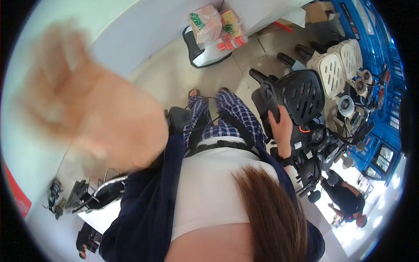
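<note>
My left hand [102, 105] is raised very close to the camera and blurred by motion. Its fingers look apart and nothing shows in them. Lower on the right, my right hand [283, 131] closes on the edge of a black scooter saddle [265, 101], its far fingers partly hidden. A black wristband [283, 160] is on that wrist. Beside the saddle is a black slotted basket [304, 97], with handlebars and cables below it. A small black box [178, 120] hangs at my left hip from a strap.
Parked scooters with cream baskets [328, 74] line the right side, before a blue rack [375, 26]. Plastic-wrapped packages [206, 26] sit on a white and black item [210, 56] by the wall. One person [347, 196] stands lower right, another [87, 240] lower left.
</note>
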Motion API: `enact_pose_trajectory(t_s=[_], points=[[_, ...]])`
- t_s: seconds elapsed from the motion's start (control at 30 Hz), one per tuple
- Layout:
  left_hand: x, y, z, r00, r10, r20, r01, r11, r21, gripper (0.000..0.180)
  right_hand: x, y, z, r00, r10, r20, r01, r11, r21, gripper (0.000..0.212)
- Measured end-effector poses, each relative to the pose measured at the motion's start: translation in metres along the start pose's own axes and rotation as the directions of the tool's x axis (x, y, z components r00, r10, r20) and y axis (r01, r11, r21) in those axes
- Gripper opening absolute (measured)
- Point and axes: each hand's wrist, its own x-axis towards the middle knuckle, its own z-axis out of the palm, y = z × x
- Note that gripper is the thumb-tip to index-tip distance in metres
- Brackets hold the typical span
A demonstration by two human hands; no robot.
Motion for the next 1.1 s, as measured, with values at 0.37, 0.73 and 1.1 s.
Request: enact_pose_trajectory(t_s=[0.37,0.73,1.1], points=[[-0.212,0.017,0.014,0.337,-0.670,0.662,0.116,0.727,0.677,0.047,0.017,0.008,-0.031,0.758,-0.563,0.328,0.422,0.808,0.412,0.028],[-0.282,0.018,0.006,0.063,-0.874,0.482,0.428,0.460,0.778,0.041,0.009,0.061,-0.001,0.729,-0.502,0.465,0.467,0.862,0.199,0.028],[-0.331,-0.044,0.072,0.071,-0.903,0.425,0.516,0.398,0.759,0.045,0.036,0.110,0.005,0.946,-0.289,0.150,0.292,0.956,-0.003,0.026]])
